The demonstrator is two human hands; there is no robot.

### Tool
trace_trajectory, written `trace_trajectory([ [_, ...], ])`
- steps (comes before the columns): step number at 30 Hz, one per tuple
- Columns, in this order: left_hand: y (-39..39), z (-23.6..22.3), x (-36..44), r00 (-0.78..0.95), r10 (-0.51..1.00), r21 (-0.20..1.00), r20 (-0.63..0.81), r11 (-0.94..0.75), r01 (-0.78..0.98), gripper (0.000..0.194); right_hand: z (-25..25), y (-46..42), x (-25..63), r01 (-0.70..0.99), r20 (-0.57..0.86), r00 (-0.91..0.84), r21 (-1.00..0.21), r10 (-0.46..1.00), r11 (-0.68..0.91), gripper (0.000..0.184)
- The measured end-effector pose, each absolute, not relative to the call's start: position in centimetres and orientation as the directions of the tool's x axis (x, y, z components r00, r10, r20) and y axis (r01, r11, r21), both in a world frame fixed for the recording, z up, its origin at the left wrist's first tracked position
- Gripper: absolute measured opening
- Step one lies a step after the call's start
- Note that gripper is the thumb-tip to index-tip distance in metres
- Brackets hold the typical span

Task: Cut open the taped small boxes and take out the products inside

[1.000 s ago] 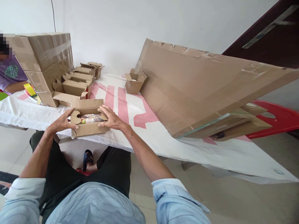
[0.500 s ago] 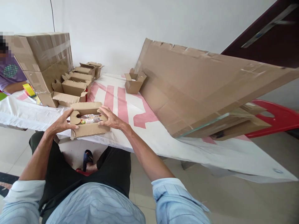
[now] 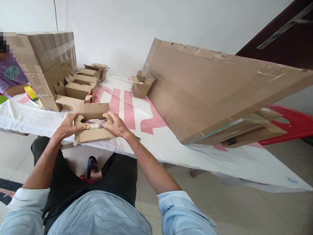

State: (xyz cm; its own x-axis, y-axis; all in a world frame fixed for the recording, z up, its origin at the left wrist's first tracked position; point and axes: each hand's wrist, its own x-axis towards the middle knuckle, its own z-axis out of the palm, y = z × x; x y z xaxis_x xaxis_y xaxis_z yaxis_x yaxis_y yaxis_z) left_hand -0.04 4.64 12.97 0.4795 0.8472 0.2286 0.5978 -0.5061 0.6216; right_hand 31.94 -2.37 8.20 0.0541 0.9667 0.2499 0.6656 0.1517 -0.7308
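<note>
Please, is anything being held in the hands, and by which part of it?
Yes, an open cardboard box: the left hand holds its left end, the right hand its right end.

Shirt [image 3: 100, 215] — light blue, wrinkled, marked with faint darker wavy lines; left sleeve [image 3: 25, 213] and right sleeve [image 3: 183, 213] alike, each ending in a paler cuff [image 3: 29, 196]. Trousers [image 3: 122, 179], blackish. Slipper [image 3: 92, 164] — dark, open-toed.

Open cartons [image 3: 95, 135], stacked boxes [image 3: 44, 54] on white-covered table [image 3: 162, 143]
</note>
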Motion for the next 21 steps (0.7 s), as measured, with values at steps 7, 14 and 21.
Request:
trace_trajectory([
  [7, 4.1, 12.8, 0.8, 0.448, 0.856, 0.577, 0.258, -0.508, 0.64, 0.073, 8.2, -3.4, 30.5, 0.8, 0.441, 0.121, -0.574, 0.889, 0.176, 0.04],
  [14, 3.8, 12.9, 0.7, 0.438, 0.865, 0.574, 0.245, -0.493, 0.654, 0.071, 6.6, -3.9, 31.9, 0.782, 0.612, 0.266, -0.589, 0.745, 0.204, 0.052],
  [21, 3.8, 13.0, 0.9, 0.434, 0.869, 0.569, 0.238, -0.487, 0.663, 0.076, 6.6, -4.5, 33.0, 0.878, 0.626, 0.189, -0.453, 0.757, 0.155, 0.046],
])
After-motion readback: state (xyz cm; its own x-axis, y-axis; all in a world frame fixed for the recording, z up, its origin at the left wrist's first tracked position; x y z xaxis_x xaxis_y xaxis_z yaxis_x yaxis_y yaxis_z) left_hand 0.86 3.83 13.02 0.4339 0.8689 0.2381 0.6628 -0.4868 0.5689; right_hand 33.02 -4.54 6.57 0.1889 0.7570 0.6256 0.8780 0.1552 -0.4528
